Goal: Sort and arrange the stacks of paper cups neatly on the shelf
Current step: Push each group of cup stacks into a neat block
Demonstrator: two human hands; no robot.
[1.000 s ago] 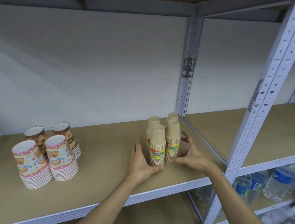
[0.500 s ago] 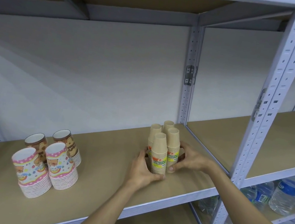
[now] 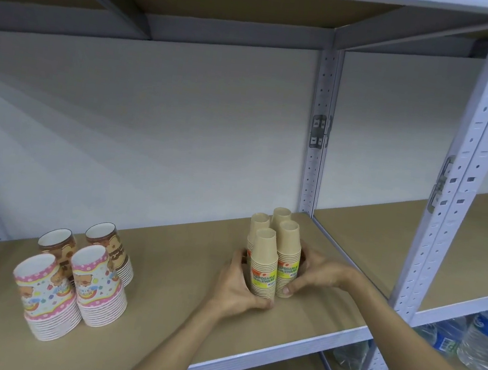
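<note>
Several stacks of small tan paper cups [image 3: 271, 249], some with yellow labels, stand upside down in a tight cluster on the brown shelf board [image 3: 165, 267]. My left hand [image 3: 235, 285] presses against the cluster's left side and my right hand [image 3: 315, 273] against its right, so both cup the group. At the far left stand two pink patterned cup stacks [image 3: 70, 289] and, behind them, two brown patterned cup stacks [image 3: 87, 245], all upside down.
A grey perforated upright [image 3: 450, 195] rises at the front right and another [image 3: 318, 132] at the back. To the right lies a second shelf board [image 3: 384, 233]. Water bottles [image 3: 475, 339] sit on the lower shelf at right.
Both hands have closed in on the tan cup stacks, pushing them into a tighter cluster. The view has shifted slightly.
</note>
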